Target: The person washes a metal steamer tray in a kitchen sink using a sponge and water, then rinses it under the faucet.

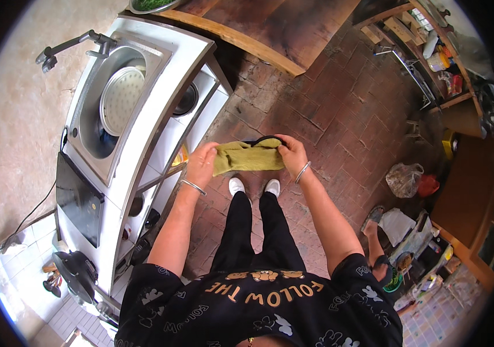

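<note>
A folded yellow-green cloth (249,157) with a black edge is stretched between my two hands, above the brick floor and in front of my white shoes. My left hand (202,162) grips its left end, the thumb and fingers closed on the fabric. At the opposite end, my right hand (292,154) pinches the cloth near the black edge. Each wrist wears a silver-coloured bangle. What lies inside the folds is hidden.
On the left, a white counter (119,197) holds a steel sink (95,161) with a perforated steamer tray (122,102), and a black induction cooker (80,199). A wooden table (268,30) stands ahead. Plastic bags (404,180) and another person's leg (373,243) are at the right.
</note>
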A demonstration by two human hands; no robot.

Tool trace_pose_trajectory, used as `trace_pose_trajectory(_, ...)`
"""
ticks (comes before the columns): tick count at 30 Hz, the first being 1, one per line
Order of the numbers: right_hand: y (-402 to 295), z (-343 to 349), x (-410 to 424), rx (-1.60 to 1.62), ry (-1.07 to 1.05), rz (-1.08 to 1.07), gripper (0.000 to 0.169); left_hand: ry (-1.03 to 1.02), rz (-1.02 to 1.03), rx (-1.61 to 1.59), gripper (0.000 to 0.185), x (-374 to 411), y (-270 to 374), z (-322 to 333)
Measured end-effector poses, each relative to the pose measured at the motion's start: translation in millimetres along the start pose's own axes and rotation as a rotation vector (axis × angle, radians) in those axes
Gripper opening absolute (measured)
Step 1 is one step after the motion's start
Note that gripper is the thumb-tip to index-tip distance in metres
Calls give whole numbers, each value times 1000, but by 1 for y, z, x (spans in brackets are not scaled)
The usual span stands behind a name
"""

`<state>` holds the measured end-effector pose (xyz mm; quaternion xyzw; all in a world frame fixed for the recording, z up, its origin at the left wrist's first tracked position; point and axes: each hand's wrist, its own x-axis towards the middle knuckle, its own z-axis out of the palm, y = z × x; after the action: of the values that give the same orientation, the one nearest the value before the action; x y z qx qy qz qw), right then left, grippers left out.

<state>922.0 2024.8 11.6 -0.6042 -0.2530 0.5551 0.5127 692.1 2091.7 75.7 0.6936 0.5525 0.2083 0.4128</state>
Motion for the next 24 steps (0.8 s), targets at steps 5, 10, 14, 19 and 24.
trace_pose_trajectory(5,4,-5,2,86,60,99,21,125,159,-221,12,-10,1,-23)
trace_pose_trajectory(10,-44,6,-2,355,181,-176,27,143,446,-229,7,-29,68,-50)
trace_pose_trajectory(14,-26,55,-38,762,341,39,41,-127,710,29,10,-51,87,-38)
trace_pose_trajectory(19,36,115,-65,995,-153,288,63,-350,630,129,21,-95,23,-18)
trace_pose_trajectory(24,77,189,-99,1190,-97,332,67,-369,578,238,27,-93,-59,-48)
